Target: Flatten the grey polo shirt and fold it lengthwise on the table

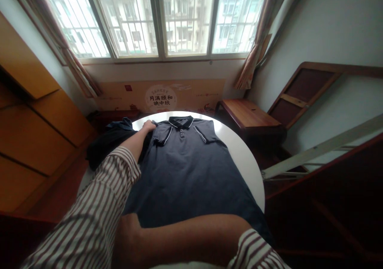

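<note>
A dark navy polo shirt [185, 169] lies face up and spread flat on a round white table [242, 153], its collar toward the window. My left hand [149, 125] reaches to the shirt's left shoulder beside the short sleeve, fingers curled onto the cloth. My right forearm lies across the shirt's lower hem near me, in a striped sleeve. My right hand is hidden behind my left sleeve, so its fingers do not show.
A heap of dark clothing [112, 141] lies on the table's left side. A wooden cabinet [38, 141] stands at the left. A low wooden table [248, 117] stands at the right, a printed cardboard panel [161, 95] under the window, and a wooden frame [302, 91] leans on the right wall.
</note>
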A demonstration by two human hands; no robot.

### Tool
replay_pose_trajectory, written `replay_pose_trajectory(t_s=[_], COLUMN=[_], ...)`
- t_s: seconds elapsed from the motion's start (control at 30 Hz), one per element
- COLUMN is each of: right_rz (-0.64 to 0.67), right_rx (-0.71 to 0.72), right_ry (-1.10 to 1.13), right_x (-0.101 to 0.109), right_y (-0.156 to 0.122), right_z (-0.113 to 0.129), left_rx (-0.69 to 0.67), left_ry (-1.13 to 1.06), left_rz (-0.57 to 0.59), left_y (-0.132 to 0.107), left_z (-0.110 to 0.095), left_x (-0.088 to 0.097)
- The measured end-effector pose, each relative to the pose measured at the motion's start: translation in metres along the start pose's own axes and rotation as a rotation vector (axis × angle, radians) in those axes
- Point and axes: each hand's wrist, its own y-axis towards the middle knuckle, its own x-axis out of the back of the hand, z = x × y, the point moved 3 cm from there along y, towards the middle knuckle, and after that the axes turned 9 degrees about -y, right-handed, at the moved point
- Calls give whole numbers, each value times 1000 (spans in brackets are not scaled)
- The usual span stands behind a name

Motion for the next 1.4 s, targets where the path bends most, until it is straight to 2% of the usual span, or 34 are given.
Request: replay_pose_trajectory(t_s=[0.13,0.23,0.33,0.4,0.5,0.6,0.7,0.77,0.87,0.93,1.03,1.1,1.2,1.27,1.4], right_rz=[135,154,-111,-301,-551,-731,-808,-837,-826,-806,-804,-794,-774,-797,-835], right_rx=[-157,-243,-293,-412,-719,-996,-1171,-1253,-1298,-1311,-1470,-1548,-1449,-1374,-1382], right_ry=[109,288,564,728,850,911,1064,1094,1034,949,695,655,941,1082,1035], right_x=[25,60,93,100,86,53,17,1,-14,-22,-34,-42,-51,-51,-52], right_y=[-15,-56,-123,-179,-262,-328,-367,-382,-394,-399,-407,-407,-399,-393,-392], right_z=[-17,-41,-66,-80,-92,-92,-90,-91,-97,-103,-108,-108,-105,-104,-107], left_rx=[-68,-156,-238,-281,-335,-383,-417,-421,-404,-386,-330,-266,-182,-151,-132], left_ry=[-57,-112,-167,-196,-230,-259,-279,-284,-272,-256,-218,-183,-141,-124,-112], left_rz=[-59,-112,-145,-142,-99,-20,72,129,206,228,167,100,52,52,63], left_y=[-7,-12,-15,-17,-24,-38,-57,-71,-87,-92,-89,-81,-70,-65,-59], left_z=[-19,-53,-102,-138,-192,-238,-270,-282,-284,-276,-250,-226,-190,-174,-163], left_x=[6,11,9,0,-27,-67,-109,-135,-163,-170,-161,-147,-130,-126,-131])
